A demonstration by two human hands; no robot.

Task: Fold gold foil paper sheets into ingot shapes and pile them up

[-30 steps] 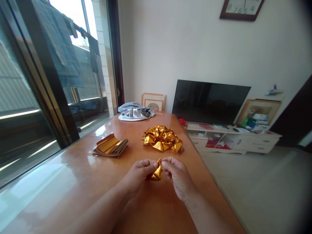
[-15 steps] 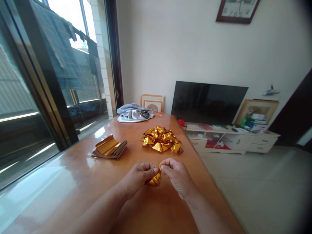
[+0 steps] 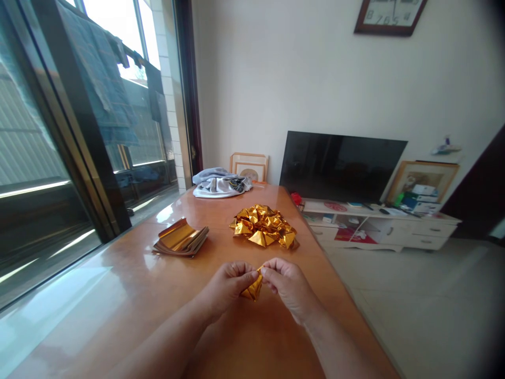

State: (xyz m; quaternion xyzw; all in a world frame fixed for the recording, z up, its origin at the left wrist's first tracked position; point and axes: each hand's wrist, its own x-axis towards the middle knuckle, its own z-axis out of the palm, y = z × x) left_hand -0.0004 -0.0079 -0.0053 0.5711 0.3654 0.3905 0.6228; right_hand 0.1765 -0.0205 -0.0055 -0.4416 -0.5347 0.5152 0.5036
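Between my two hands is a piece of folded gold foil paper (image 3: pixel 252 290), its wide part hanging down and its upper tip pinched. My left hand (image 3: pixel 228 287) grips it from the left with thumb and fingers. From the right, my right hand (image 3: pixel 290 287) pinches the tip with thumb and forefinger. Just beyond my hands lies a heap of folded gold foil pieces (image 3: pixel 263 226). A stack of flat gold foil sheets (image 3: pixel 181 239), its top sheet curling up, rests to the left of the heap.
The glossy wooden table (image 3: pixel 138 310) ends along its right edge. Crumpled grey-white cloth (image 3: pixel 219 184) lies at the far end, before framed pictures (image 3: pixel 249 164). A glass sliding door (image 3: pixel 90 158) stands at left; a television (image 3: pixel 341 166) sits on a low white cabinet (image 3: pixel 410 234) at right.
The whole view has shifted slightly, moving the room a little to the right in the picture. Both hands still pinch the folded foil, with only a slight shift of the fingers.
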